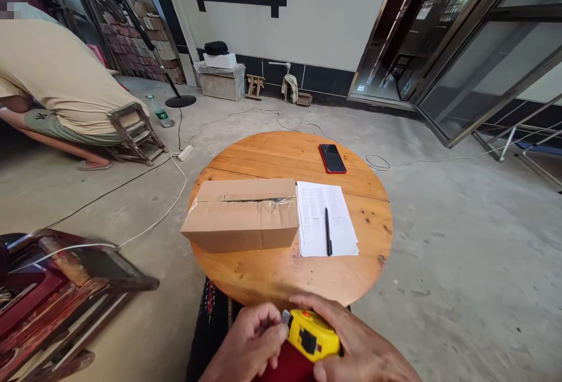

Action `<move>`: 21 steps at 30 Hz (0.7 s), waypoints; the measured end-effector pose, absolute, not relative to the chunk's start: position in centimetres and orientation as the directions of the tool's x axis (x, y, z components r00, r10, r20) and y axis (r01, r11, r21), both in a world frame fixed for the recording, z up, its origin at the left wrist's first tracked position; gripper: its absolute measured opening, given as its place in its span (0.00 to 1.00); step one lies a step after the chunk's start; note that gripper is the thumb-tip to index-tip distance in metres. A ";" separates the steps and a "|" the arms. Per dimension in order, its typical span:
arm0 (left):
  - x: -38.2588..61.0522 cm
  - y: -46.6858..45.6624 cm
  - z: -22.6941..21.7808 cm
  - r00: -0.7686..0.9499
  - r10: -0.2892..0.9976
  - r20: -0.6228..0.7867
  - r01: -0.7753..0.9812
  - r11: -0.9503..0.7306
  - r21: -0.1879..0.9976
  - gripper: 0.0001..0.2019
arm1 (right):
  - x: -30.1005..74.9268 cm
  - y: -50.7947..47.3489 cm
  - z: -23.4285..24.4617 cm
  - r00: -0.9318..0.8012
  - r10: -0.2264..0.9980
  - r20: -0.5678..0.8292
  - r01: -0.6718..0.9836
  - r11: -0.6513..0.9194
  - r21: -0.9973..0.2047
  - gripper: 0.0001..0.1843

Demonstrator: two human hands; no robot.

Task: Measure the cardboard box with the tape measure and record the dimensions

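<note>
My right hand [360, 344] is wrapped around a yellow tape measure [312, 335] just below the near edge of a round wooden table [281, 274]. My left hand [251, 341] pinches the metal tip of the tape at the measure's left end. On the table lie a taped cardboard box [243, 213], a printed sheet of paper [322, 217] with a black pen [327, 231] on it, and a red-cased phone [332, 158] at the far side.
A person in a beige shirt [61, 78] bends over at the far left beside a small wooden stool [136, 130]. White cables [175, 165] trail across the concrete floor. Dark red wooden furniture [57, 294] sits at near left. Glass doors [483, 48] stand at right.
</note>
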State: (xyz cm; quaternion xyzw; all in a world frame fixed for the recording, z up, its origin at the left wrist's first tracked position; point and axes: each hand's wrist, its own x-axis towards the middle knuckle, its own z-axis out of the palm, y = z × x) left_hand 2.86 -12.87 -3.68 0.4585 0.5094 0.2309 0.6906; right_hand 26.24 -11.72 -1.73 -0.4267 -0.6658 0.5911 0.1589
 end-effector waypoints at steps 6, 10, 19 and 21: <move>2.5 -13.8 -4.7 0.505 0.708 -0.493 -0.001 0.572 0.820 0.20 | 26.7 -11.9 -0.8 -0.686 0.659 -0.309 0.421 0.013 -0.907 0.43; 0.7 -13.1 -4.6 0.429 0.768 -0.477 -0.156 0.582 0.798 0.21 | 27.1 -11.5 -0.2 -0.713 0.565 -0.416 0.512 0.014 -0.859 0.43; -1.4 -12.4 -3.9 0.333 0.830 -0.448 -0.303 0.544 0.782 0.23 | 28.8 -12.0 -2.5 -0.781 0.478 -0.401 0.413 -0.085 -0.907 0.29; -1.4 -12.4 -4.0 0.332 0.831 -0.446 -0.312 0.543 0.779 0.23 | 29.0 -12.1 -3.0 -0.786 0.456 -0.417 0.431 -0.080 -0.899 0.30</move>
